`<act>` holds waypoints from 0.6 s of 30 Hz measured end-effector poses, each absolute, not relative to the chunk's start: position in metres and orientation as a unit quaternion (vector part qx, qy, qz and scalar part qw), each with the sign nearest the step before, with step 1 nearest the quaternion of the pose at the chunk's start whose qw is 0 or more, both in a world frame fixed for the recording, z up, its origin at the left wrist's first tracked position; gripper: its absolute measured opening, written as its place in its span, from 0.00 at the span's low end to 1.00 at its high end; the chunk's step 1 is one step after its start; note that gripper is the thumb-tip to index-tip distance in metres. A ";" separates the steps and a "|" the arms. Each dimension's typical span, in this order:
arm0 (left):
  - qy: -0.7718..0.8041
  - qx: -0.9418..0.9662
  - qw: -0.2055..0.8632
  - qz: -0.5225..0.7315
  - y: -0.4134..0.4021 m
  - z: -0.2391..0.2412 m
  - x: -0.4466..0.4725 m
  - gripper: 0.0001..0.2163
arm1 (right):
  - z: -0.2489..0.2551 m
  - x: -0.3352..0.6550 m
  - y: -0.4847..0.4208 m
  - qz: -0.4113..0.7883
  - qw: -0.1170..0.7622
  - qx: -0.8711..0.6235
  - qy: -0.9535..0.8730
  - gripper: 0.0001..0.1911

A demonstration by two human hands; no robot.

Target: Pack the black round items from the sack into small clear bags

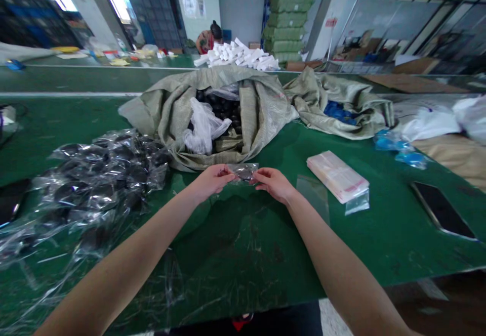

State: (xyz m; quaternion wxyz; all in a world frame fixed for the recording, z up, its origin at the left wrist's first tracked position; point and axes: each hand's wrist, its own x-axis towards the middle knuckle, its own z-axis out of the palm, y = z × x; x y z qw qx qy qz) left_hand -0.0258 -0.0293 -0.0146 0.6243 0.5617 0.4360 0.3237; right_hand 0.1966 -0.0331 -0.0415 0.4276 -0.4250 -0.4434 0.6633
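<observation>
Between my two hands, above the green table, is a clear plastic bag with a dark, rounded lens-like piece inside. My left hand pinches the bag's left end, and my right hand pinches its right end. Right behind them, a woven sack lies open, holding many black rounded pieces and a crumpled white plastic bag. A heap of bagged dark pieces spreads to my left. On the right sits a stack of flat clear bags, with a loose clear bag nearer my right forearm.
One phone lies at the right, and a dark phone-like object at the left edge. A second woven sack holds something blue. Behind, a person works near a pile of white boxes. Green bales are stacked farther back.
</observation>
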 end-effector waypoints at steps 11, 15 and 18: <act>0.501 0.566 0.569 0.325 -0.035 0.002 -0.014 0.21 | -0.035 0.188 -0.038 0.631 0.488 -0.404 -0.447 0.18; 0.525 0.605 0.506 0.319 -0.037 0.001 -0.016 0.20 | -0.031 0.189 -0.043 0.624 0.487 -0.408 -0.454 0.17; 0.497 0.606 0.542 0.305 -0.044 0.006 -0.022 0.17 | -0.030 0.187 -0.047 0.656 0.469 -0.390 -0.446 0.17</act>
